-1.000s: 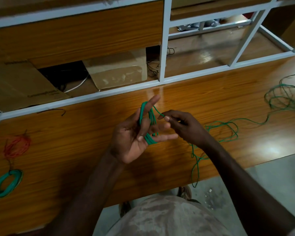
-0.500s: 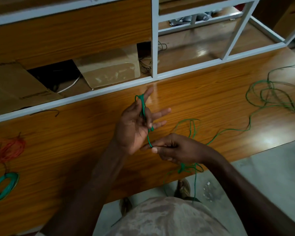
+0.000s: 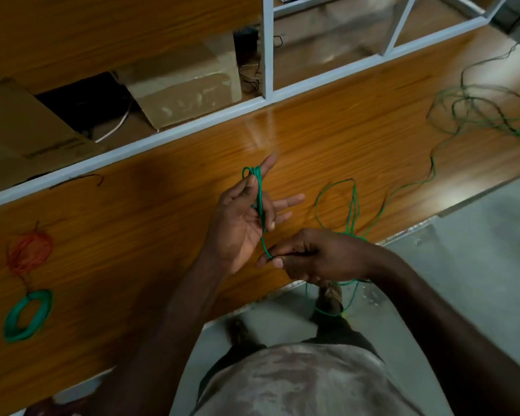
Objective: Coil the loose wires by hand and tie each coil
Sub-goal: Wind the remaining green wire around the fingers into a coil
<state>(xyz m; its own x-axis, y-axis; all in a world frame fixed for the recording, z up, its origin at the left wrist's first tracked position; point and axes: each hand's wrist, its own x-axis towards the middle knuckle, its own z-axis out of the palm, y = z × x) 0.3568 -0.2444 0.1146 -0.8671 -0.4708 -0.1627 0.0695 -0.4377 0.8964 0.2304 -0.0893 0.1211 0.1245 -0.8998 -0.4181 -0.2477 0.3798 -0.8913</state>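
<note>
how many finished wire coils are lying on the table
2: a green coil at the table's near left edge, an orange-red coil just behind it. Others may lie outside view.

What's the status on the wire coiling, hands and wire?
Left hand up, green wire looped over its fingers. Right hand pinches the wire below. Loose wire pile on the table, uncoiled. Nothing in the way.

Glossy orange-brown wood-grain table (image 3: 150, 223) stands on grey concrete floor (image 3: 478, 265); white metal frame (image 3: 174, 132) borders its far edge.
</note>
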